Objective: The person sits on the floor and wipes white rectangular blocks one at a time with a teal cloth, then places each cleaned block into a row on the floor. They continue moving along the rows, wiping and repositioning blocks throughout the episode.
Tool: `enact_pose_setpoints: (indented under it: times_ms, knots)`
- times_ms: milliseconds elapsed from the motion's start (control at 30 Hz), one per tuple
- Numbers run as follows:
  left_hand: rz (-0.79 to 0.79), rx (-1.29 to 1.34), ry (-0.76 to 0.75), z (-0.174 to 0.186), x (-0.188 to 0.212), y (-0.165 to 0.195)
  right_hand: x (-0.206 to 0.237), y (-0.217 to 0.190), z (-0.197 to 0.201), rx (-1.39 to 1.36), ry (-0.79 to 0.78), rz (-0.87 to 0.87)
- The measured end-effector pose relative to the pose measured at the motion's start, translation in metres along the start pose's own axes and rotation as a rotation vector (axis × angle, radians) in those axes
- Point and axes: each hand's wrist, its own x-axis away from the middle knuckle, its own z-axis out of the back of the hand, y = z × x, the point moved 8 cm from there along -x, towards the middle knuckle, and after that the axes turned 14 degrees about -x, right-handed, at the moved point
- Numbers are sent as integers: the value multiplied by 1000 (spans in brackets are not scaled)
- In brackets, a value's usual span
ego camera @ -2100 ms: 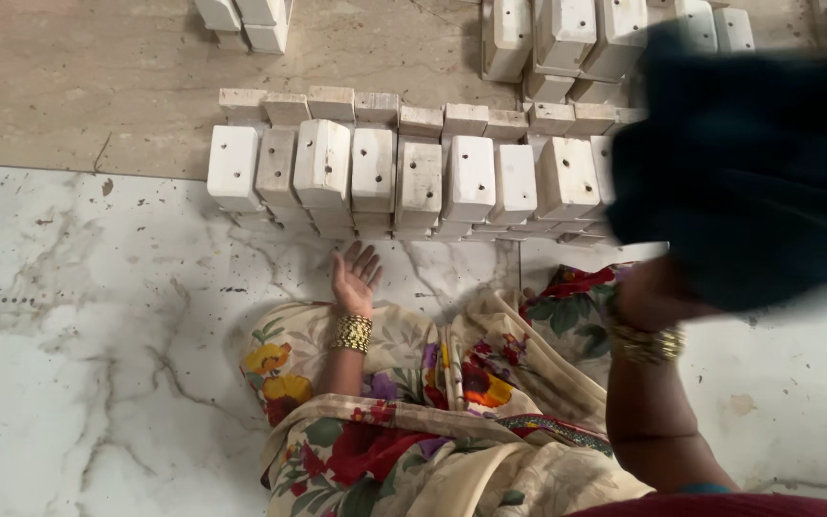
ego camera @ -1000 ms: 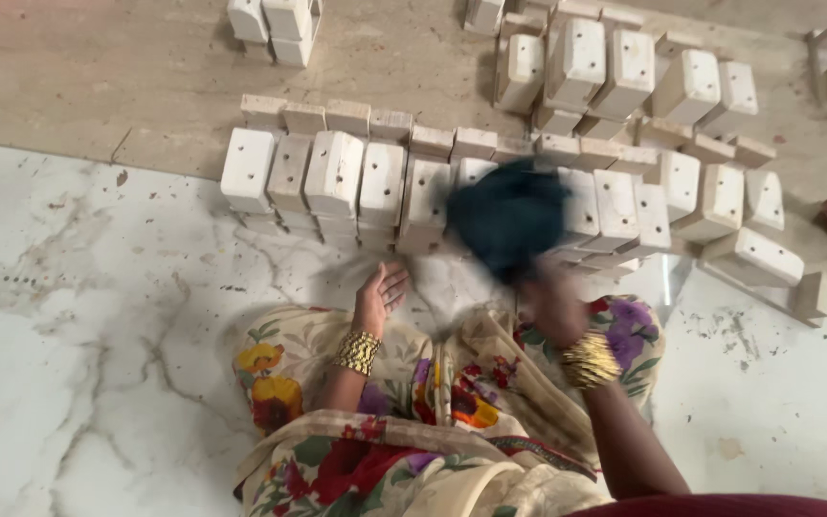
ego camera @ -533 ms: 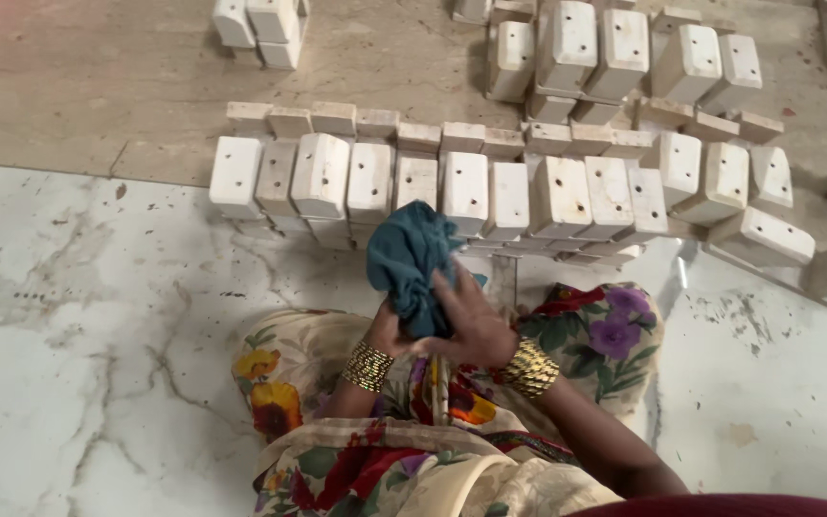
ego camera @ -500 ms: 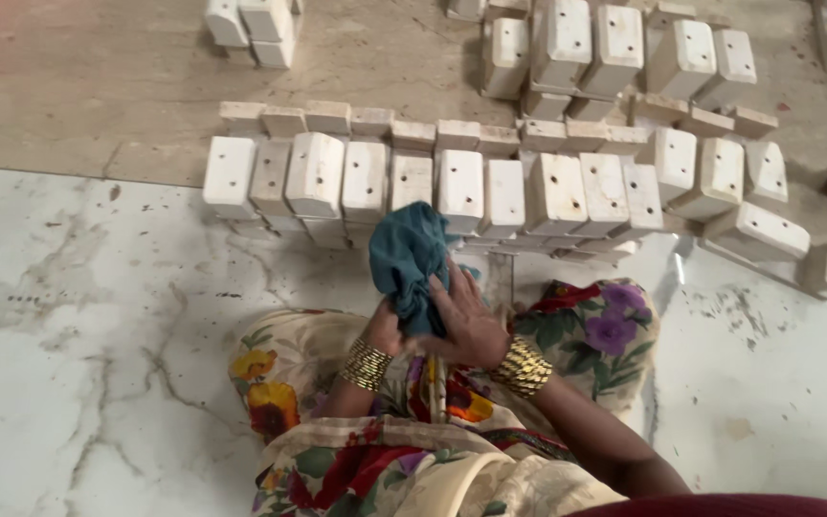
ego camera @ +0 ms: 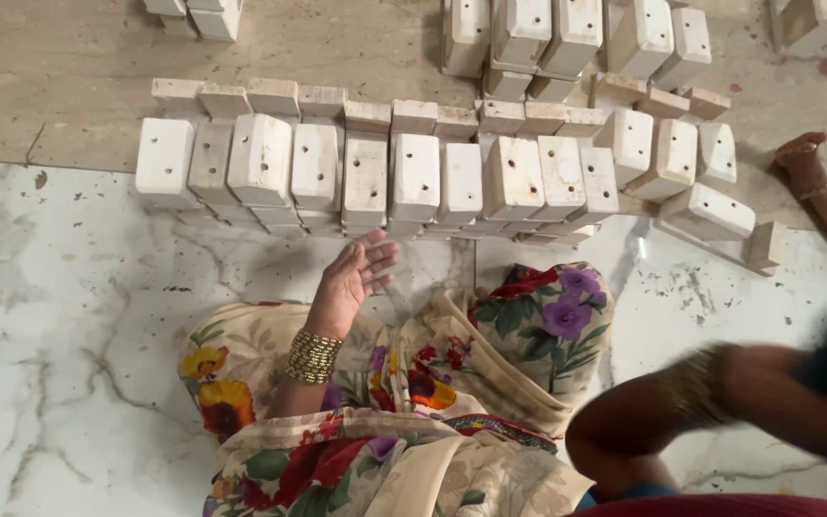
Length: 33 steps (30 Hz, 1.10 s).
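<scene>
The white blocks (ego camera: 413, 177) stand on edge in a close row on the floor (ego camera: 69, 316), just beyond our knees, with more stacked behind. Each is a rectangular piece with rounded edges, a chalky off-white face and a small drilled hole near one end. We judge them rigid, fairly light and dry rather than slippery; corners may chip if knocked. Take hold across the two long side faces, thumb opposite fingers, and lift one clear of its neighbours. Our left hand (ego camera: 348, 282) is released, fingers spread, hovering over the lap near the row and touching nothing. Our right hand lies off the right edge beyond a blurred forearm; we cannot tell its state.
</scene>
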Motion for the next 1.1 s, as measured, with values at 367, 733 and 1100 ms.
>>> enact_pose_setpoints:
  times_ms: [367, 733, 1100]
  knots:
    - [-50, -248, 8, 1, 7, 14, 272, -93, -134, -420, -1825, -1166]
    - [-139, -440, -82, -32, 31, 15, 201, -65, -236, -541, -1299, -1040]
    - [-460, 404, 682, 191, 58, 80, 247, -17, -220, -304, -1282, -1359]
